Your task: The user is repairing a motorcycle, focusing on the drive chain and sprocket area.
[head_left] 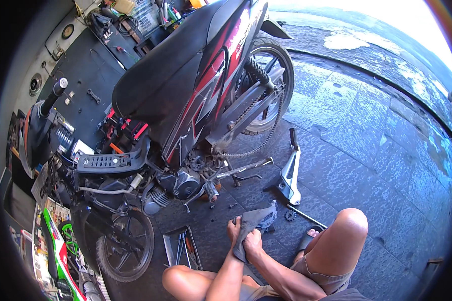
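Note:
Both hands are closed on a grey cloth (253, 223) held low in front of me, between my knees. My left hand (233, 232) grips its left side, and my right hand (252, 242) grips it just to the right and lower. Whether anything is inside the cloth I cannot tell; a dark object shows partly behind it. Close beyond lie a small black sprocket (291, 215), a long thin metal rod (309, 217) and a silver-and-black footrest bracket (289, 183). To the left of my hands sits a metal tray (168, 238) holding several tools.
A red-and-black motorbike (165, 90) stands across the view, its chain (251, 153) hanging from the rear wheel. A green-and-white motorbike (60, 251) is at lower left. A tool-hung wall (80, 65) rises behind. Dark floor tiles (366, 165) reach toward a bright opening at upper right.

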Motion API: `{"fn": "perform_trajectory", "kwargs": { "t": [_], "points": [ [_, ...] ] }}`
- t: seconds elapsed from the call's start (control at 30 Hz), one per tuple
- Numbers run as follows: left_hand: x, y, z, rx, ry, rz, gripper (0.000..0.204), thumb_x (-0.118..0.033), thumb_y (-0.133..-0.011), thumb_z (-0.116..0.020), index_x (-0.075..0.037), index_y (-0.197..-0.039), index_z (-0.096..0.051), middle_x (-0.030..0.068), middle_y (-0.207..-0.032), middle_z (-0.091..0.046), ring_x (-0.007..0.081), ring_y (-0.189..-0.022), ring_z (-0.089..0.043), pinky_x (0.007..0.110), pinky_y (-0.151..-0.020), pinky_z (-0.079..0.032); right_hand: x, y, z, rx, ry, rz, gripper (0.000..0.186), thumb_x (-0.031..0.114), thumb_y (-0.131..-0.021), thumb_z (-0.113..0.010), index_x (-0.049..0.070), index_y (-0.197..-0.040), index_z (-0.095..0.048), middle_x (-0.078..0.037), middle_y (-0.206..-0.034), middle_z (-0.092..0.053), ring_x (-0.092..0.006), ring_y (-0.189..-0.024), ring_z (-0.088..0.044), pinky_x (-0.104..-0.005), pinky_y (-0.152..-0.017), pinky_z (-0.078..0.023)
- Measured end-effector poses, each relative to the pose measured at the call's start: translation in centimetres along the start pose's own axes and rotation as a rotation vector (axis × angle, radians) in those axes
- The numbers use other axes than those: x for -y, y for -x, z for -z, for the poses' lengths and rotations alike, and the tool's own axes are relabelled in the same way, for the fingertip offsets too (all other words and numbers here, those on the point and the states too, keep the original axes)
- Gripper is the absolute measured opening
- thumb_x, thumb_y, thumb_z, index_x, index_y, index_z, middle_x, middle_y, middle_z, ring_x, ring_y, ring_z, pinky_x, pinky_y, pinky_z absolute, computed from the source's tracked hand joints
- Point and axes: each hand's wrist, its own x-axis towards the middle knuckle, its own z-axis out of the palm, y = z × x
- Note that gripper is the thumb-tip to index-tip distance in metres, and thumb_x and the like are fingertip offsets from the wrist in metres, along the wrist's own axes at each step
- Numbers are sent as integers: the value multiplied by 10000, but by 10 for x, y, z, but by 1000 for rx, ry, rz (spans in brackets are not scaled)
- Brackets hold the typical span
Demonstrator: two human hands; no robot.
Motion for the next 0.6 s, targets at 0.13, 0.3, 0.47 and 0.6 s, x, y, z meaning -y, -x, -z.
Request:
{"fn": "perform_trajectory", "kwargs": {
  "t": [0.13,0.3,0.47,0.6],
  "points": [
    [37,-25,-11,-40,46,66,471,-365,-990,-563,99,-1008,-647,309,-1016,-685,456,-948,-667,493,-810,-518,9,6,-3,-3,-149,-23,405,343,-936,-664,-60,-931,-701,-89,-825,-688,-141,-750,-619,-345,-650,-509],
    [83,-76,-4,152,260,345,476,-383,-970,-591,83,-995,-684,246,-988,-734,371,-917,-714,462,-765,-543,-8,-5,-5,-82,72,146,421,329,-924,-647,-83,-869,-715,-92,-760,-710,-126,-747,-622,-332,-675,-513],
    [57,-70,-12,-77,167,144,449,-363,-946,-639,81,-999,-684,217,-911,-729,343,-836,-703,444,-743,-544,-26,-25,-1,-145,282,394,397,207,-937,-598,-39,-1248,-627,-181,-1104,-699,-239,-997,-652,-343,-878,-519],
    [32,-48,-31,106,264,233,443,-360,-947,-646,63,-1076,-653,220,-982,-713,346,-914,-682,442,-800,-531,-10,-38,11,-31,-138,105,340,171,-955,-559,-36,-1212,-641,-168,-1092,-694,-238,-1023,-645,-337,-877,-521]
  ]
}}
